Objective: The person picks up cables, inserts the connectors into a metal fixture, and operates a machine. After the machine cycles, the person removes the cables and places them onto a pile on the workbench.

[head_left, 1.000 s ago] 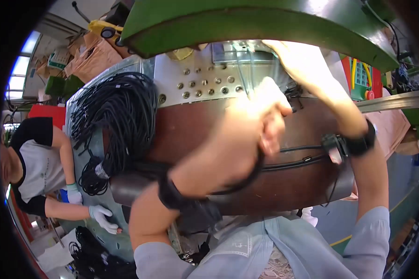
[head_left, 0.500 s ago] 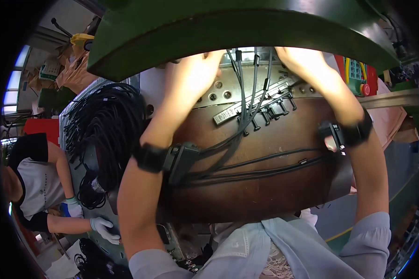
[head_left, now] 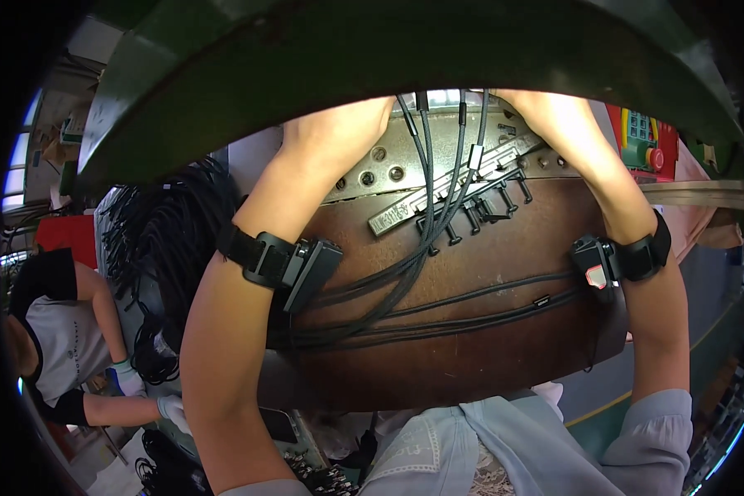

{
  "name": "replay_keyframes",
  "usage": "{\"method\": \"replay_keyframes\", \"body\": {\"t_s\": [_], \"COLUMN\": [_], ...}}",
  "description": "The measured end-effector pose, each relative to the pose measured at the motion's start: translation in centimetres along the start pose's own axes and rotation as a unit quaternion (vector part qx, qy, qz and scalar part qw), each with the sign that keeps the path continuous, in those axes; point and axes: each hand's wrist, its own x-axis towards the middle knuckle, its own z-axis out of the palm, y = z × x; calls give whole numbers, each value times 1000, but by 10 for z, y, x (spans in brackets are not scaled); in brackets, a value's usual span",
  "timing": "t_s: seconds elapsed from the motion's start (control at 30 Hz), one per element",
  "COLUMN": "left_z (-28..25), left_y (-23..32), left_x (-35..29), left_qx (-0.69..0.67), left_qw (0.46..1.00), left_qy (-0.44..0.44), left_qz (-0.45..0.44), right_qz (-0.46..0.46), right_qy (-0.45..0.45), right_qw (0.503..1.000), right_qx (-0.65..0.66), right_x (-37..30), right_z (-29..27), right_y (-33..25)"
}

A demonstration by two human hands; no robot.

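Black cables (head_left: 426,248): several thin strands, fanned across the brown worktop (head_left: 488,355) and up over a perforated metal plate (head_left: 388,165). Both hands hidden behind green hood (head_left: 388,50); finger spread cannot be told.

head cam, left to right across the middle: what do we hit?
Co-worker in a white and black shirt → heap of black cables → left forearm's black wrist strap → cable bundle on the brown work surface → right forearm's wrist strap. Both hands are hidden under the green cover.
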Motion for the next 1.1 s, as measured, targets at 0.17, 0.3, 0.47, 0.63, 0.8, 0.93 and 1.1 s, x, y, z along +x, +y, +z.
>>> {"method": "replay_keyframes", "body": {"t_s": [0.17, 0.3, 0.47, 0.63, 0.8, 0.93, 1.1], "left_z": [-22, -134, -176, -143, -142, -132, -125], "left_y": [0, 58, 155, 157, 146, 153, 152], "left_x": [-11, -77, -218, -316, -280, -300, -320], "left_qx": [-78, -501, -481, -175, -111, -91, -72], "left_qw": [993, 768, 644, 796, 775, 832, 894], "left_qy": [-28, -198, -524, -464, -548, -446, -338], "left_qz": [-79, -347, -283, -346, -293, -318, -287], "right_qz": [5, -53, 348, 314, 256, 250, 204], "right_qy": [-35, 7, 106, -131, -133, -111, -123], "right_qw": [998, 993, 931, 939, 957, 961, 971], "right_qx": [55, 103, -17, -35, 28, 35, 18], "right_x": [-4, -114, -292, -392, -378, -374, -381], "right_z": [-17, -96, -123, -74, -62, -69, -60], "right_y": [-5, -28, 5, 8, 16, 12, 28]}}
